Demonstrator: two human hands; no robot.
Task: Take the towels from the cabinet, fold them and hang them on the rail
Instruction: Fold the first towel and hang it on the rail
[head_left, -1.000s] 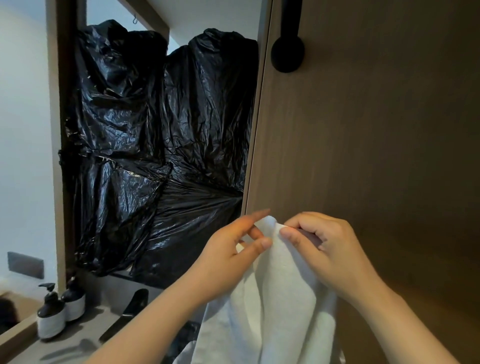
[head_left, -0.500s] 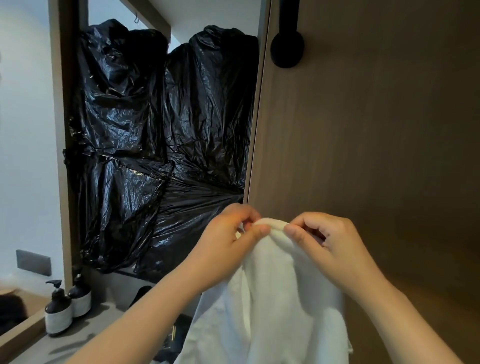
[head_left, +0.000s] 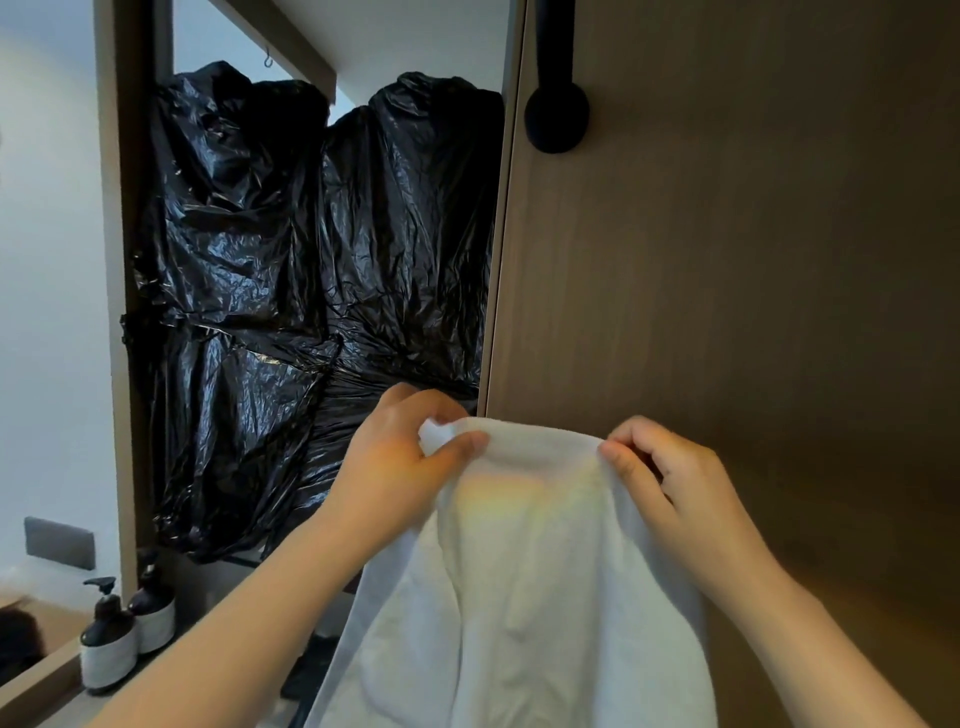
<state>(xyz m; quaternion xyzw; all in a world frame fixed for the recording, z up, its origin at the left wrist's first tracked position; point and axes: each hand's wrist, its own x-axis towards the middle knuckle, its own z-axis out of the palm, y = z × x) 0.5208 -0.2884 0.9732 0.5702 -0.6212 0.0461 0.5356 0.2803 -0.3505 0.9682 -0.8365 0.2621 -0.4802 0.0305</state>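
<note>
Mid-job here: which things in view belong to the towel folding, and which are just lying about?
In the job: white terry towel, pinched along its top edge by left hand and right hand.

Lying about: crumpled black plastic sheeting, two dark pump bottles with pale bases, grey wall plate, black round fitting on the brown wooden panel.

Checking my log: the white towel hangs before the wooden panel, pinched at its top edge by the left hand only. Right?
No: the head view shows the right hand pinching the top edge too, apart from the left hand. The white towel does hang before the wooden panel.
</note>
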